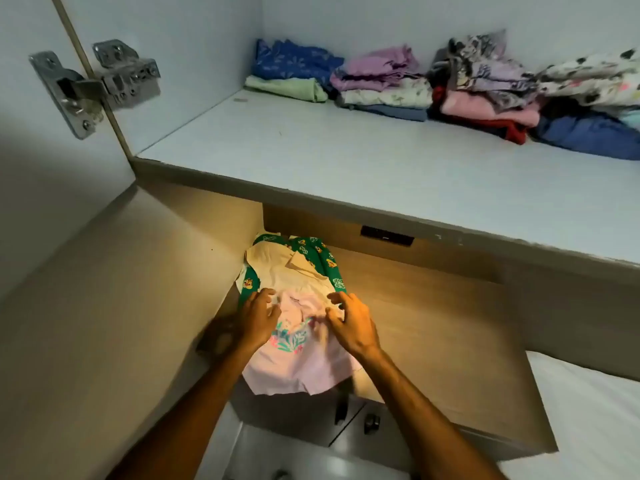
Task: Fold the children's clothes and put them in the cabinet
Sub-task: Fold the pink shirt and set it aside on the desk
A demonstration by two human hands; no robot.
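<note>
A pale pink children's shirt with a teal and pink print lies on top of a small pile on the wooden lower shelf. Under it are a cream garment and a green patterned garment. My left hand rests on the shirt's left side with the fingers bent. My right hand presses on its right side, fingers curled into the cloth. The shirt's lower hem hangs over the shelf's front edge.
The white upper shelf holds several stacks of folded clothes along its back wall. The open cabinet door with metal hinges stands at the left. Below the lower shelf are drawer fronts with dark knobs. A white surface lies at lower right.
</note>
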